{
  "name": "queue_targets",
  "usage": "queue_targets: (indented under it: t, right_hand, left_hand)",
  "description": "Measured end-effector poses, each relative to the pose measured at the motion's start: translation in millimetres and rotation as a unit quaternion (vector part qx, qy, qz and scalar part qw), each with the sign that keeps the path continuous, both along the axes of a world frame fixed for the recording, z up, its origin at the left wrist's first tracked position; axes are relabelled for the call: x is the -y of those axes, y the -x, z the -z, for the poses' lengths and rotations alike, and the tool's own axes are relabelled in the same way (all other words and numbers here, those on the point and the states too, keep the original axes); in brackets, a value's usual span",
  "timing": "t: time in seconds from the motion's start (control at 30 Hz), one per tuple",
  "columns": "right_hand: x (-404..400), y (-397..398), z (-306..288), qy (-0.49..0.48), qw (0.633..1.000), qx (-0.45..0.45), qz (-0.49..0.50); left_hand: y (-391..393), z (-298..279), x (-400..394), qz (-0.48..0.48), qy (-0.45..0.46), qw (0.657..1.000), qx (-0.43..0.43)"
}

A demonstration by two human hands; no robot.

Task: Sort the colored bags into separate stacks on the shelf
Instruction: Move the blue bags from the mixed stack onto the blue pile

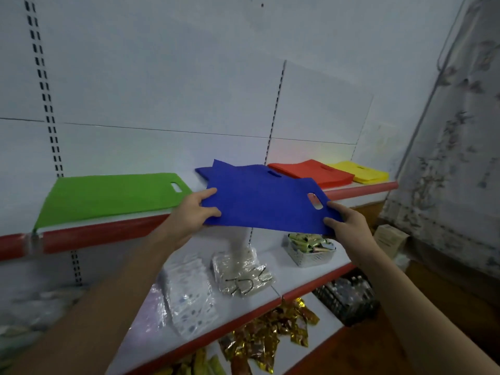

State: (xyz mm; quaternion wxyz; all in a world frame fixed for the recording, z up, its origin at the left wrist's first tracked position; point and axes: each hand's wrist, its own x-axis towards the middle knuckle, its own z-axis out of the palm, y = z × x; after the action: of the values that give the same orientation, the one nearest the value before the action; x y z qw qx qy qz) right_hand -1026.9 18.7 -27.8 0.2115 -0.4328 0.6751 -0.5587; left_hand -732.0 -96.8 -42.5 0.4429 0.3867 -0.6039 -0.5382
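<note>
Blue bag [259, 201]: held flat over the shelf [359, 188] front edge, above the blue stack [205, 170].
Left hand [193, 213]: pinching its left edge.
Right hand [349, 223]: gripping its right corner (near the handle slot).
Green bag [113, 194]: left of the blue bag.
Red stack [308, 170], yellow stack [359, 171]: right of it.
</note>
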Motion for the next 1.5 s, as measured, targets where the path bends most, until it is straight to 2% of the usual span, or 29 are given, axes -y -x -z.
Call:
queue_targets:
  t: [0.17, 0.47, 0.57, 0.7, 0.8, 0.87, 0.93, 1.0, 1.07, 1.17, 1.3, 1.5]
  right_hand:
    - [87.0, 39.6, -14.3, 0.010, 0.999, -0.042, -0.025]
    - [223.7, 81.1, -16.9, 0.001, 0.986, -0.148, -0.077]
    - [261.3, 96.7, -21.3, -0.040, 0.962, -0.241, -0.126]
    - [296.5, 115.3, -19.9, -0.104, 0.900, -0.378, -0.190]
    - [312.8, 126.5, -21.2, -0.129, 0.849, -0.473, -0.197]
    - [315.3, 131.3, -26.0, -0.118, 0.837, -0.499, -0.189]
    - [314.5, 129.9, -30.5, -0.052, 0.843, -0.498, -0.197]
    - [309.3, 117.5, -34.7, 0.011, 0.859, -0.445, -0.254]
    - [303.1, 94.5, -37.3, 0.035, 0.858, -0.384, -0.339]
    - [288.2, 43.0, -37.6, 0.032, 0.833, -0.324, -0.448]
    - [259.8, -41.6, -33.0, 0.054, 0.789, -0.288, -0.540]
    - [193.9, -160.4, -25.9, 0.099, 0.714, -0.295, -0.627]
  left_hand:
    - [28.5, -8.8, 44.9, -0.088, 0.073, 0.989, 0.095]
    - [79.9, -16.5, 107.1, -0.194, 0.066, 0.958, 0.203]
    - [96.6, -13.1, 123.9, -0.213, 0.018, 0.948, 0.236]
    - [120.1, -10.2, 136.6, -0.244, -0.015, 0.931, 0.269]
    - [132.2, -15.4, 141.7, -0.258, -0.030, 0.920, 0.292]
    - [135.4, -16.1, 141.4, -0.259, -0.027, 0.918, 0.299]
    - [137.6, -20.7, 133.7, -0.271, -0.005, 0.909, 0.317]
    - [137.4, -23.7, 123.5, -0.300, 0.021, 0.884, 0.358]
    - [133.9, -26.0, 110.2, -0.340, 0.058, 0.852, 0.393]
    - [118.1, -27.5, 78.9, -0.386, 0.097, 0.793, 0.462]
    - [81.9, -37.4, 22.5, -0.466, 0.074, 0.700, 0.535]
    - [8.5, -37.4, -80.0, -0.569, 0.004, 0.635, 0.523]
